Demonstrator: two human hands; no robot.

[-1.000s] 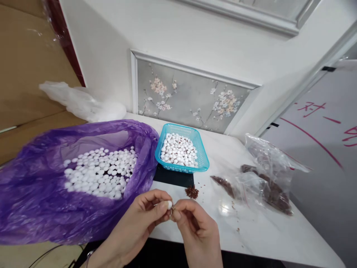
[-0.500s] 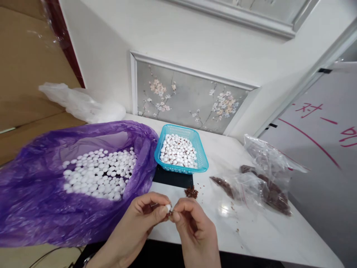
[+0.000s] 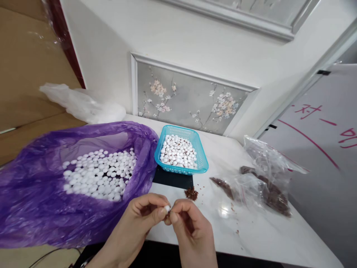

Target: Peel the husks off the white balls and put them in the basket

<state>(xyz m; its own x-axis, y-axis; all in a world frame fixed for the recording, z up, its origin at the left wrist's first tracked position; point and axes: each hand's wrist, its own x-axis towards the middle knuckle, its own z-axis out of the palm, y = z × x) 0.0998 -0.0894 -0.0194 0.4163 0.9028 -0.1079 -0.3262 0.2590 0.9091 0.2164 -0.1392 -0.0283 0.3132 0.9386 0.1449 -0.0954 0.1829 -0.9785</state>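
We see the left hand (image 3: 146, 219) pinching a small white ball (image 3: 167, 209) between thumb and forefinger, above the near part of the white table (image 3: 228, 234). The right hand (image 3: 193, 227) is beside it, thumb and forefinger drawn in narrow right by the ball; whether they grip anything, we cannot tell.

The likeliest slip, we judge, is the ball itself. It looks smooth and round, and only fingertips hold it, so a firm push from the right could squirt it out. The table's near edge lies close to the wrists — a dropped ball could roll off it.

The pile of brown bits (image 3: 191, 193) sits just beyond the right hand, loose on the tabletop, with more crumbs strewn to its right. A knuckle or sleeve brushing it would spread it further.

To the left, the open purple bag (image 3: 50, 219) holds many white balls (image 3: 97, 178) and seems to reach past the table's near edge; a forearm catching its thin film could tip some out. The blue basket (image 3: 201, 152), filled partway with white balls and something brown among them, stands well inside the table, so a knock there seems less likely.
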